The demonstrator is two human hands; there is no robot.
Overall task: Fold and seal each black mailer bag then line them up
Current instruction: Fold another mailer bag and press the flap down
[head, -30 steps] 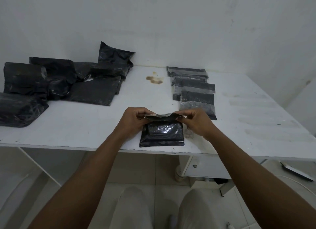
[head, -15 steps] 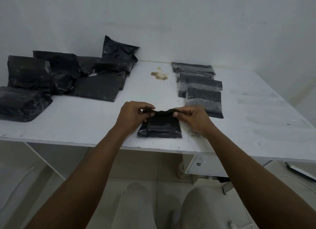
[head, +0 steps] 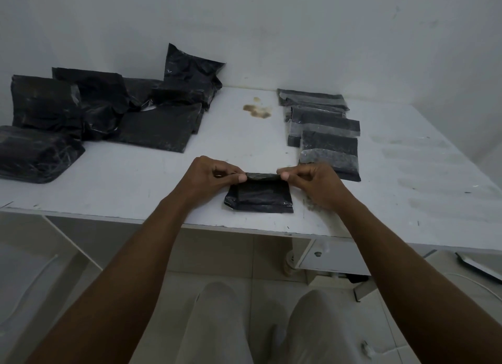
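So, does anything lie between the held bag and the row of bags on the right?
Nothing visible does: only the right hand, pinching the bag, and bare table separate it from the row.

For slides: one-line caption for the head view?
Left hand and right hand pinch the folded top of a mailer on the table; taped row at right.

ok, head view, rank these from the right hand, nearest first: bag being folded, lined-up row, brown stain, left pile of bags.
1. bag being folded: front centre of the table, its top edge pinched by the right hand.
2. lined-up row: right side, its front bag just behind the hand.
3. brown stain: back centre.
4. left pile: far left, against the wall.
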